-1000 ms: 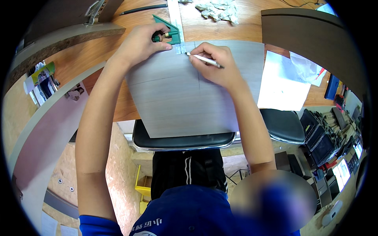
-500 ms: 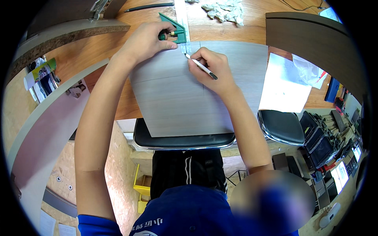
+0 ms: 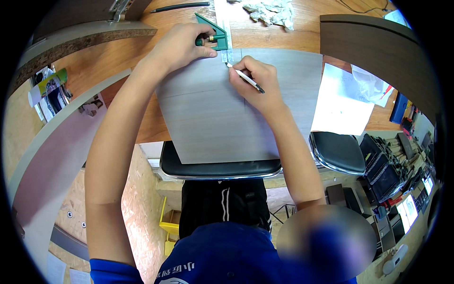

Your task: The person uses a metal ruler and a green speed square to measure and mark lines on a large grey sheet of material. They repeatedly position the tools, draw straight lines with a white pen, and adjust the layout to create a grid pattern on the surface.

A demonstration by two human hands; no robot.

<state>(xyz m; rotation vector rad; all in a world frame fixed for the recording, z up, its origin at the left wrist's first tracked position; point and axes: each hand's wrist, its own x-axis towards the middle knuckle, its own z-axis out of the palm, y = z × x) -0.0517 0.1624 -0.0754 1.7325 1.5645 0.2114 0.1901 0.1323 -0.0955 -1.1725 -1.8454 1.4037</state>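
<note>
A grey wood-grain board (image 3: 208, 128) lies on the table, its near edge over a black chair seat. Against its far edge sits a green combination square (image 3: 220, 42), its steel rule reaching away from me and its short end lying over the board. My left hand (image 3: 177, 47) is closed round the square's green head. In my right hand (image 3: 262, 85) is a white pen (image 3: 249, 80) with a dark end, its tip at the rule's near end. Thin dark lines cross the board.
A black pencil-like stick (image 3: 179, 7) and a crumpled whitish glove or cloth (image 3: 272, 13) lie on the far table. White paper (image 3: 340, 102) is right of the board. Dark panels (image 3: 378, 47) stand at both sides; a second black chair (image 3: 336, 151) is at the right.
The square has slid slightly to the right along the board's far edge with my left hand. My right hand and the pen have shifted right with it.
</note>
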